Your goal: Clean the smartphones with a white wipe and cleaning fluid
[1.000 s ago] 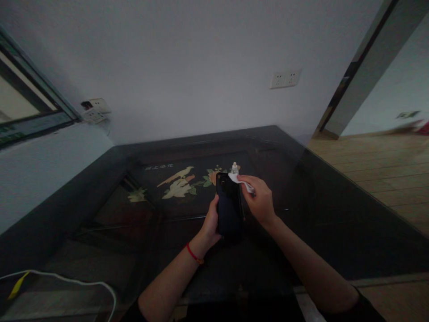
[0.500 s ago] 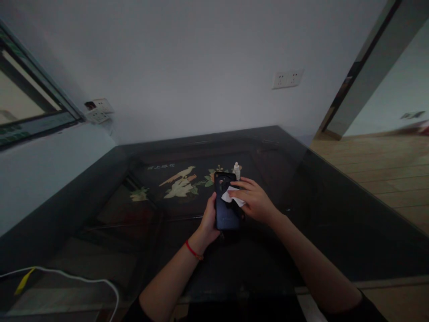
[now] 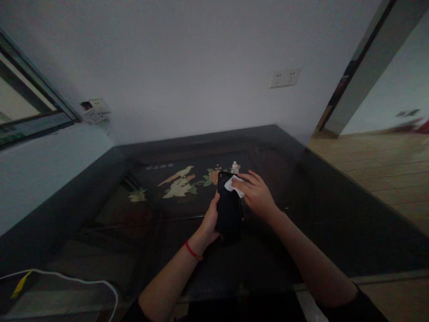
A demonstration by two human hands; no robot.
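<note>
A dark smartphone (image 3: 229,214) is held tilted above the table, its long side upright in the view. My left hand (image 3: 210,220) is closed round the phone's left edge and lower part; a red cord bracelet sits on that wrist. Between the fingers of my right hand (image 3: 259,195) is a crumpled white tissue (image 3: 235,185), pressed against the upper part of the phone and covering some of it. Just behind the phone stands a small white-capped bottle (image 3: 235,167), its lower part hidden by the phone and my hand.
The glossy black table (image 3: 321,210) carries a bird-and-flower picture (image 3: 179,183). A white cable (image 3: 73,280) with a yellow tag (image 3: 20,285) runs along the near left. Wall sockets (image 3: 284,78) are on the wall behind, and a window (image 3: 30,89) is at left.
The phone has turned slightly, so its blue-sheened back now looks nearly black. My right hand has shifted the tissue a little up and right across it. The bottle stays put.
</note>
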